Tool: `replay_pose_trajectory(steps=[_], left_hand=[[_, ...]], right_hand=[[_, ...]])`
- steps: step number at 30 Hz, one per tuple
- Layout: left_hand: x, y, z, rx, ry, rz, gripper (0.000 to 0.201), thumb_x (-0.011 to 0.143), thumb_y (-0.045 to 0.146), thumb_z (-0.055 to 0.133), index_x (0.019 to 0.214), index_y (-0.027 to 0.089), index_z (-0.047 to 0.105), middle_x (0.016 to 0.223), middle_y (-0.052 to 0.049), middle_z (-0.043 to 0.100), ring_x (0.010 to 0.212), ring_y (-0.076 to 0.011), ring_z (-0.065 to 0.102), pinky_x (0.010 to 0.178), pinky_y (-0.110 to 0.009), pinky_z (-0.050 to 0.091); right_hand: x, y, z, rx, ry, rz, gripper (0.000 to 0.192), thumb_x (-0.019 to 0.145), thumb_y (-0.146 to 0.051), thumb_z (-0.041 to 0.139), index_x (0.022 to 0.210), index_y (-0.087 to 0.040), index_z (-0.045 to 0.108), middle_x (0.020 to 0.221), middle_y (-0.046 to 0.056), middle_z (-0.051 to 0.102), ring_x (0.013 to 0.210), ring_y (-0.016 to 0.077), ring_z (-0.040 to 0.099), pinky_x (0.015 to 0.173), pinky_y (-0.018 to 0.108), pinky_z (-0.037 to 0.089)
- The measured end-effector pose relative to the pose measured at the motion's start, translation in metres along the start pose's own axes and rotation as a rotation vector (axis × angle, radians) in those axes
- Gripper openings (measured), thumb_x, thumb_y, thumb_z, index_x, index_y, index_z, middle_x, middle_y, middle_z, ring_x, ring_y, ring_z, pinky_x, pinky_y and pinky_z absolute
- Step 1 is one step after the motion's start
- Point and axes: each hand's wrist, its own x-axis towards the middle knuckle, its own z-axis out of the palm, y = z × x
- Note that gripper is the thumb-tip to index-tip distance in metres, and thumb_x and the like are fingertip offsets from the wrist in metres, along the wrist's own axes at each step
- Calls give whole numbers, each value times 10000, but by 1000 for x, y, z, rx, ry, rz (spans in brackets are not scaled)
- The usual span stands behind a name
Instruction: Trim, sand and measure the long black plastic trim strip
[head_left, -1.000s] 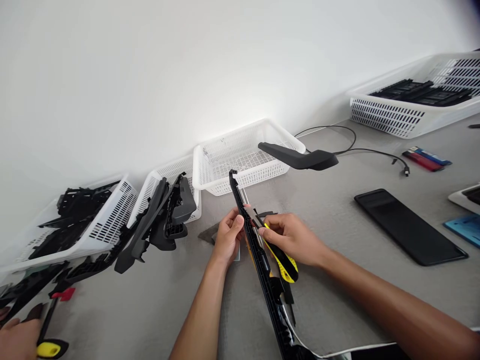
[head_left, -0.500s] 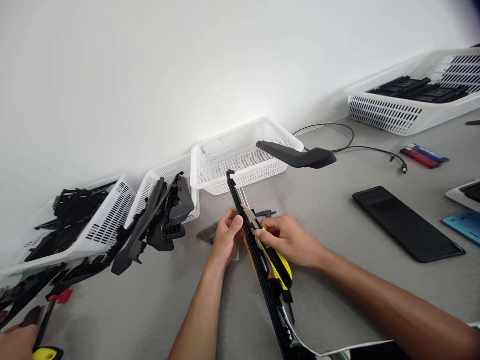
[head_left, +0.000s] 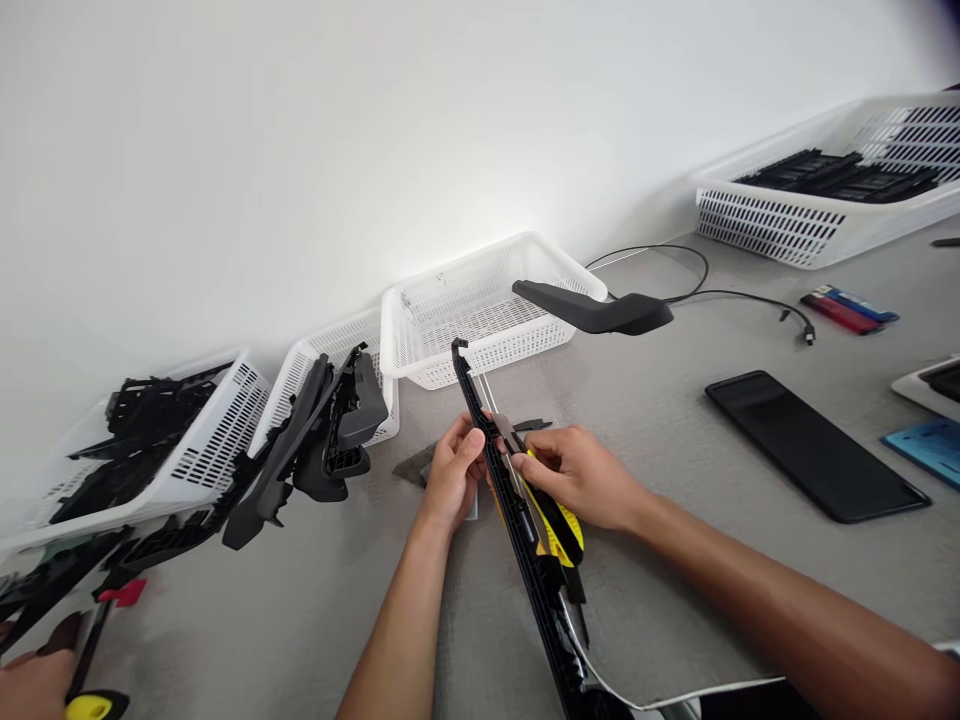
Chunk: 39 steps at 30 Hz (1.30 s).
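Observation:
My left hand is closed around a long, narrow black plastic strip, thumb on top, near the strip's upper end. The strip runs from the middle of the view down to the lower edge, its tip bent like a hook. In my right hand is a yellow and black utility knife. Its blade is out and lies along the strip's right side, close to my left fingers; whether it touches the strip I cannot tell. Under my hands, partly hidden, a dark caliper-like tool lies on the table.
White baskets stand along the wall: the middle basket with a dark grey curved part over its rim, and the right basket holding black parts. A black phone lies right. Another person's hand is at lower left.
The knife has shifted very slightly along the strip, with its blade angle a little changed. Both hands stay almost where they were.

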Motion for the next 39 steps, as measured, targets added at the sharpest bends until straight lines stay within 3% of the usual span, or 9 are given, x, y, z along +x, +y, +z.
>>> replay_pose_trajectory(steps=[12, 18, 25, 39], left_hand=[[0, 1, 1, -18, 12, 4, 579, 794, 592, 939, 1127, 179, 705, 819, 11, 713, 541, -95, 583, 480, -218, 503], [-1, 2, 2, -15, -11, -22, 617, 792, 621, 928, 1151, 182, 686, 878, -23, 746, 576, -111, 609, 498, -227, 512], [0, 1, 2, -1, 39, 16, 583, 767, 591, 958, 1100, 173, 725, 832, 13, 714, 578, -92, 603, 527, -209, 518], [-1, 1, 1, -25, 8, -14, 623, 763, 616, 952, 1139, 186, 703, 860, -8, 737, 569, -104, 596, 500, -222, 505]], right_hand=[[0, 2, 0, 5, -15, -21, 470, 1024, -475, 543, 657, -250, 352, 586, -57, 371, 558, 119, 341, 549, 285, 255], [2, 3, -1, -29, 28, 37, 476, 1029, -501, 523, 661, -251, 353, 583, -53, 363, 557, 123, 335, 541, 293, 232], [1, 0, -1, 8, -50, -38, 458, 1023, -446, 544, 655, -252, 351, 589, -61, 368, 562, 121, 337, 554, 287, 259], [1, 0, -3, 12, -8, 6, 494, 1039, -494, 551, 659, -254, 344, 595, -56, 363, 564, 121, 335, 538, 285, 241]])
